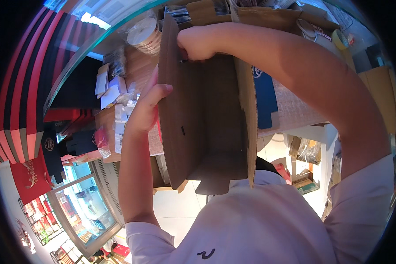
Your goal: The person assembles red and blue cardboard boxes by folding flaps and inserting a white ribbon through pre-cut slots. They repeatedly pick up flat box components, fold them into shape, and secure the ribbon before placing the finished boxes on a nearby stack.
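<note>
So the thing in hand here is an open brown cardboard box, mouth facing up at the wearer, over the bench with its near end poking past the edge toward their shirt. Can't tell if it's actually resting on anything.

Worth a look is how the hands sit relative to the box's long axis, which runs pretty much straight away from the body. The left hand is about midway along the left wall, on the outside, thumb hooked over the rim. It's grasping that wall, though the rest of its fingers are hidden behind it.

The right hand is the odd one: that forearm swings right across the far end, so the hand lands up at the far left corner, against the inner face of the same wall. Its fingers are curled in, but can't tell whether they're pinching the cardboard or just pressing on it. So both hands are on the left wall, right one farther out, and the right wall has nobody on it.
</note>
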Available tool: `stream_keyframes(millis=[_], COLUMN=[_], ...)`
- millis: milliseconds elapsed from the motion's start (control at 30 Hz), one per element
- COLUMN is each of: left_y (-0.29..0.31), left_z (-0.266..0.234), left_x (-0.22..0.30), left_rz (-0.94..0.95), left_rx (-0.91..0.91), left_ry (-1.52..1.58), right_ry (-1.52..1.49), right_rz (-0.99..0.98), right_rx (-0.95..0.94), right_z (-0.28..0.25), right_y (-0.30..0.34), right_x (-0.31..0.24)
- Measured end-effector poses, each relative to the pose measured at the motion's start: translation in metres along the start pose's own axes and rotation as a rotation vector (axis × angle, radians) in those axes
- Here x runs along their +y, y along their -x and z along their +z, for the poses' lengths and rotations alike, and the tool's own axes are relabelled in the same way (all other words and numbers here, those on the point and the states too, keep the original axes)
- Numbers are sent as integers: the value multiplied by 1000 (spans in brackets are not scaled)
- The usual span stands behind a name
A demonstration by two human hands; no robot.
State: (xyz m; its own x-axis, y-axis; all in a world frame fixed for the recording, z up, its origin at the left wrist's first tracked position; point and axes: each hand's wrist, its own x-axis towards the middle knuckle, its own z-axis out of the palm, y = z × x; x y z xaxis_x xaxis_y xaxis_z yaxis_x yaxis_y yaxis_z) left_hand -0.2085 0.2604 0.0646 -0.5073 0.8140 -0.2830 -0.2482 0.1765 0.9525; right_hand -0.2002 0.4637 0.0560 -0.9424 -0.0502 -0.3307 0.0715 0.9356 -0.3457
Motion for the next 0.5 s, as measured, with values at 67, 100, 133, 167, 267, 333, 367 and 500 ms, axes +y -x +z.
stream_keyframes(millis=[67,100,133,167,267,333,367,500], left_y=[-1,-2,-2,-3,-7,-18,-25,-51], left_z=[-3,-3,-2,1,7,0,-13,-36], left_x=[-3,-4,-5,-5,-6,-18,-32,-66], left_rz=[34,51,53,56,48,78,114,226], left_rx=[-32,-49,-25,-2,78,77,49,19], left_ry=[-14,-21,-18,-16,101,20,-120,-400], right_ry=[-63,-65,-67,-69,82,7,-28,92], right_rz=[18,8,0,-7,-76,-29,-12,-53], right_rx=[15,47,80,114,226,195,180,238], right_z=[-3,-3,-1,0,3,2,1,0], right_y=[2,1,-1,-2,0,0,1,12], right_x=[-4,-5,-6,-5,-4,-5,-8,-11])
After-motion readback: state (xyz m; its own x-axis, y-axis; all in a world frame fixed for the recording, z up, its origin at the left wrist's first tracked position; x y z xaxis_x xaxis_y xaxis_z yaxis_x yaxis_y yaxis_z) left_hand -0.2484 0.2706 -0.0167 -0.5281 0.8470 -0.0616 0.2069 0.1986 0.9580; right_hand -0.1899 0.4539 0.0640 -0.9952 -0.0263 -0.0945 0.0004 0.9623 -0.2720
